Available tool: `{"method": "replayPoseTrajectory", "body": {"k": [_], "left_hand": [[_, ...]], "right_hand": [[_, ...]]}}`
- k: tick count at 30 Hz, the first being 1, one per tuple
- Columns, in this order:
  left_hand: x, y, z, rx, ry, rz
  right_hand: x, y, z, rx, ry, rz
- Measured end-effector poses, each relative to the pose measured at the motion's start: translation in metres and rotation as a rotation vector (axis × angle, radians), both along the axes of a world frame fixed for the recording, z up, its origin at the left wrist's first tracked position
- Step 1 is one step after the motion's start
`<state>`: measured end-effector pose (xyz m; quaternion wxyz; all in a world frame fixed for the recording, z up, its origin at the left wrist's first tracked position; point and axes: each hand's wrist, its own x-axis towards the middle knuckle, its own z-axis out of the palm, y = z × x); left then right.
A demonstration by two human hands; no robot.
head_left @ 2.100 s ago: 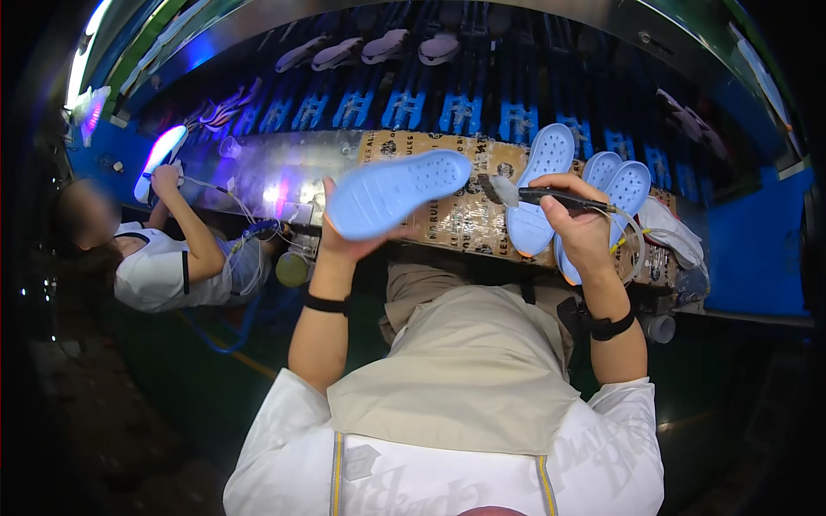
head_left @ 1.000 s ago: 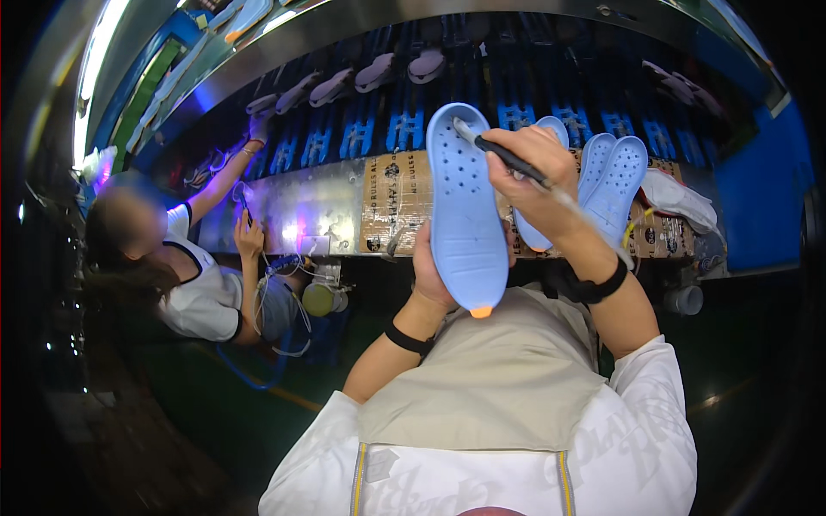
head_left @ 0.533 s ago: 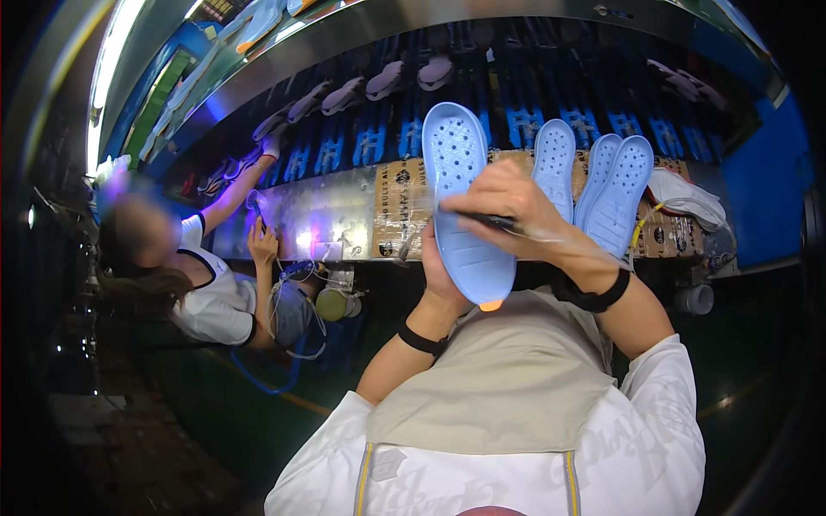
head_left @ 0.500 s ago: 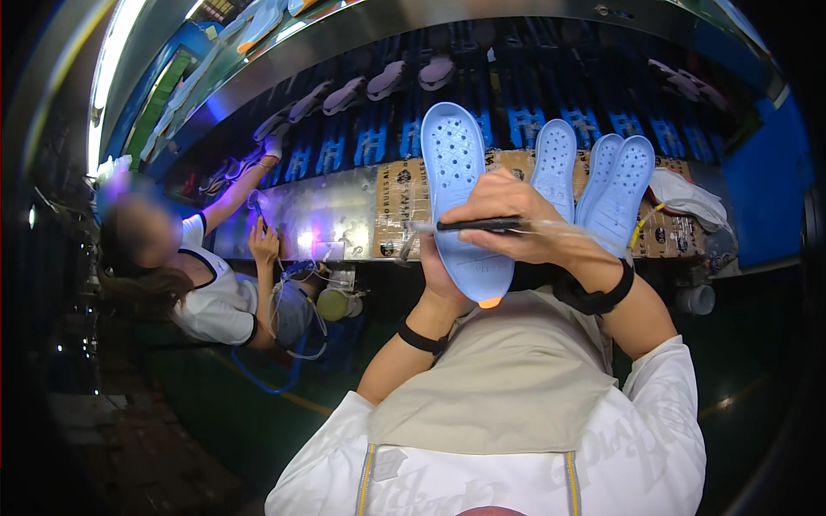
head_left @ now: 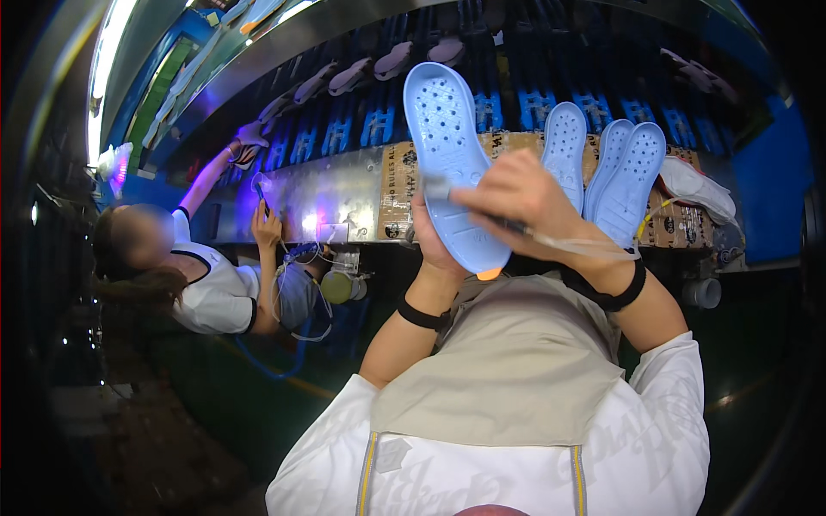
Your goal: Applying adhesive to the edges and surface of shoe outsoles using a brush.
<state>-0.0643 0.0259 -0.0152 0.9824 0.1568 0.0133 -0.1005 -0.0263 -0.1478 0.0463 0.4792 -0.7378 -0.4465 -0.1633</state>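
A light blue shoe sole [head_left: 440,120] with small holes and an orange tab at its near end stands tilted before me. My left hand [head_left: 434,239] grips it along its left side and from behind, its fingers partly hidden. In my closed right hand [head_left: 523,199] is a dark-handled brush [head_left: 437,187] with a clear tube trailing back along the wrist. The blurred brush head lies over the sole's middle, near the left rim; contact is hard to tell. Beyond the right hand, a single blue sole [head_left: 564,142] and an overlapping pair of blue soles [head_left: 631,176] rest on the bench.
Cardboard [head_left: 397,189] covers part of the metal bench [head_left: 340,202]. At its right end lie white cloth-like items [head_left: 701,196]. Behind runs a rack with blue holders [head_left: 377,127] and pinkish shoe parts [head_left: 393,62]. At left, a co-worker in a white shirt [head_left: 217,297] reaches toward the rack.
The sole has shifted up and left and tilted further. My right hand with the brush has moved upward across it, blurred by motion. The co-worker's reaching arm has moved left.
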Motion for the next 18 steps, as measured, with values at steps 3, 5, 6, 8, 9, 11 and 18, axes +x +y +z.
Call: {"method": "replayPoseTrajectory", "body": {"k": [3, 5, 6, 8, 9, 11, 18], "left_hand": [[0.009, 0.005, 0.009, 0.206, -0.224, -0.007], [0.008, 0.008, 0.013, 0.137, -0.17, -0.017], [0.008, 0.008, 0.019, 0.059, -0.123, -0.027], [0.012, 0.008, 0.022, 0.156, -0.106, 0.027], [0.016, 0.011, 0.021, 0.178, -0.171, 0.005], [0.019, 0.014, 0.025, 0.177, -0.203, -0.006], [0.034, 0.029, 0.04, 0.139, -0.246, -0.097]], "right_hand": [[-0.004, -0.004, 0.011, -0.006, 0.098, 0.291], [-0.008, -0.007, 0.012, 0.008, 0.212, 0.2], [-0.007, -0.005, 0.013, -0.037, 0.123, -0.017], [-0.007, -0.007, 0.018, -0.123, -0.024, 0.102], [-0.008, -0.008, 0.018, -0.124, -0.022, 0.102], [-0.01, -0.01, 0.018, -0.068, 0.083, 0.492], [-0.016, -0.02, 0.034, -0.209, 0.027, 0.441]]}}
